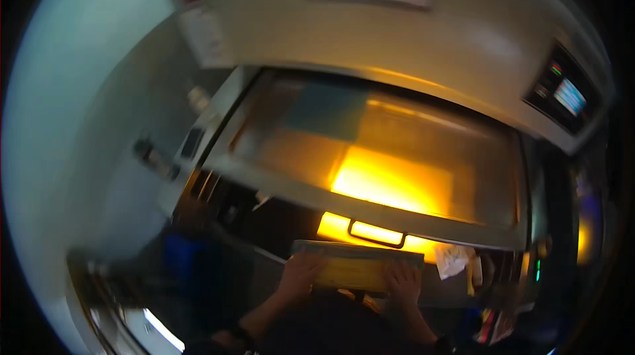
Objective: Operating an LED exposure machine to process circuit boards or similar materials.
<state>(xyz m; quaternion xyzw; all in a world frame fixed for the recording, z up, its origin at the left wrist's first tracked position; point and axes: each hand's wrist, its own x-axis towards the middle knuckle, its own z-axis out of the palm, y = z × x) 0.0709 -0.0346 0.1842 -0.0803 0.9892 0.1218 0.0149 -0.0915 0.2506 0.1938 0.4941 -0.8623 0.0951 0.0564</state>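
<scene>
A rectangular slab (350, 274), yellowish on its face with a grey upper edge, is held level in front of my body, just short of the machine. My left hand (303, 273) grips its left end. At the other end my right hand (401, 280) has its fingers laid over the face, the thumb not clearly visible. Blur hides what the slab is made of. Beyond it a dark bar handle (377, 241) stands on the machine's front, apart from both hands.
The large machine has a window (423, 157) with bright yellow light behind it. A panel with a lit screen (569, 96) is at the right. A crumpled white paper (454, 260) lies right of the handle. A pale wall (59, 123) rises at the left.
</scene>
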